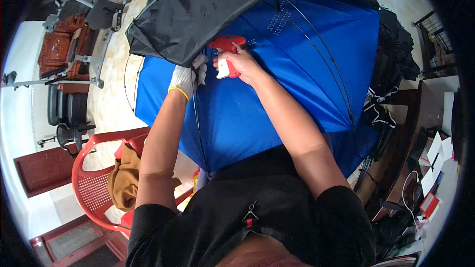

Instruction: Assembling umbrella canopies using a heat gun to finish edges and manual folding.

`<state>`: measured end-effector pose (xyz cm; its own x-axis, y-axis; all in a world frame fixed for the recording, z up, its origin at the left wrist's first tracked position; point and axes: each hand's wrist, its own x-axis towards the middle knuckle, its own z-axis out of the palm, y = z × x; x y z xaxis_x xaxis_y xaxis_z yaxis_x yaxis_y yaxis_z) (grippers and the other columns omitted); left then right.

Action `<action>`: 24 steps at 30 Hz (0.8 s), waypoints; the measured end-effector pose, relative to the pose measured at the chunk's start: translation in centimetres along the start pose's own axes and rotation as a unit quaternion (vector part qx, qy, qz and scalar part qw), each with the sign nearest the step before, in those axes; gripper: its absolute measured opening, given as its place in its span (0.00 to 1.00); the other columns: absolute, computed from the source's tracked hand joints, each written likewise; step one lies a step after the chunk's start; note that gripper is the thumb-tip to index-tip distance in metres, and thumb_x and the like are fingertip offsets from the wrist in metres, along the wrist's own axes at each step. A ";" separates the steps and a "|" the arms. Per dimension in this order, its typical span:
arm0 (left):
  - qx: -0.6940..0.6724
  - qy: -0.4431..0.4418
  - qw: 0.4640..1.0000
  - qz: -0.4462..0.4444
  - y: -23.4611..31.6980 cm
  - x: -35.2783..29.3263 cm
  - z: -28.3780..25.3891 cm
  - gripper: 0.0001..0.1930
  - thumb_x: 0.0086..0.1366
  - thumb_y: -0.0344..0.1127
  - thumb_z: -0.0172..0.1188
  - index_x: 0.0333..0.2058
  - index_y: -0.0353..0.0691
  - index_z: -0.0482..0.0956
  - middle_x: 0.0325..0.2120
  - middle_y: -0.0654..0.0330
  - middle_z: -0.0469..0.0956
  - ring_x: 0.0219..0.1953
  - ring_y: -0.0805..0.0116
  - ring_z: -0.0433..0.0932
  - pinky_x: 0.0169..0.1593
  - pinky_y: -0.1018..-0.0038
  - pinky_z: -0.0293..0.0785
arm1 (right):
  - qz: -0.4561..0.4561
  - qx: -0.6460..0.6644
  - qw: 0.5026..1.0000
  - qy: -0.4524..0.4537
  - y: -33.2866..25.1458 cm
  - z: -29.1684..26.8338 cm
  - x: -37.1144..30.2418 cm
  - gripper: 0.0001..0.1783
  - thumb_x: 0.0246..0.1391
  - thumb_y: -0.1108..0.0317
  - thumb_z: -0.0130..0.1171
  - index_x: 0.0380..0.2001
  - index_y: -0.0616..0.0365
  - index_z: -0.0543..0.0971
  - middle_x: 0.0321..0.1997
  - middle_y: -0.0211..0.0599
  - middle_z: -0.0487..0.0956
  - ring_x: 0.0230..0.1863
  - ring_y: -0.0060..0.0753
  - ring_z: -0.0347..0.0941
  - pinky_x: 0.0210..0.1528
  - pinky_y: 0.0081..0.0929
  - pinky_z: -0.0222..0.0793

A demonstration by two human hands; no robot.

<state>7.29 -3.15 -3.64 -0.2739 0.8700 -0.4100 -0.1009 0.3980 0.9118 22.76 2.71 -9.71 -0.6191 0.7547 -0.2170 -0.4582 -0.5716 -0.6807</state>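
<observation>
An opened umbrella, blue inside (pixel 237 128) and black outside (pixel 213 5), spreads in front of me, part of its black cloth folded over the blue. My right hand (pixel 240 64) is bare and wraps round the handle of a red and white tagging gun (pixel 227 43), whose front end points left at the black cloth's edge. In a white knitted glove with a yellow cuff, my left hand (pixel 188 76) grips the umbrella by the cloth's edge close to a thin rib (pixel 195 113). The black fold hides some of its fingers.
A red plastic chair (pixel 94 188) with a brown cloth (pixel 123 178) stands at my left. Exercise equipment (pixel 101 15) is at the far left. Dark bundled umbrellas (pixel 398 49) and a dark wooden bench (pixel 415 113) lie to the right, beside white boxes (pixel 435 163).
</observation>
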 end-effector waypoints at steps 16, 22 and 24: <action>0.004 -0.038 0.999 -0.005 1.4 -1.2 0.9 0.08 0.60 0.37 0.58 0.30 0.40 0.73 0.17 0.63 0.71 0.12 0.75 0.67 0.13 0.80 0.62 | 0.036 0.031 0.999 -0.008 0.6 0.4 0.2 0.08 0.51 0.71 0.51 0.36 0.56 0.69 0.24 0.38 0.74 0.19 0.31 0.72 0.22 0.31 0.71; 0.023 -0.044 0.999 -0.005 2.6 -1.8 1.1 0.08 0.60 0.37 0.57 0.30 0.39 0.73 0.16 0.65 0.70 0.12 0.76 0.67 0.13 0.81 0.61 | 0.026 0.042 0.997 -0.052 -0.4 0.7 0.3 0.07 0.52 0.70 0.52 0.36 0.56 0.70 0.23 0.36 0.72 0.20 0.27 0.69 0.22 0.28 0.67; 0.037 -0.057 0.998 0.016 2.9 -2.1 1.4 0.07 0.61 0.37 0.57 0.30 0.40 0.73 0.16 0.67 0.69 0.12 0.77 0.66 0.13 0.83 0.61 | 0.037 0.040 0.995 -0.086 -1.0 0.4 0.2 0.09 0.52 0.69 0.52 0.38 0.58 0.70 0.26 0.40 0.75 0.23 0.31 0.72 0.24 0.30 0.71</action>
<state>8.90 -3.41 -0.17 -0.1657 0.9084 -0.3838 -0.0219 0.3857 0.9224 22.87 3.32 -8.80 -0.7494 0.6478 -0.1373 -0.4524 -0.6523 -0.6082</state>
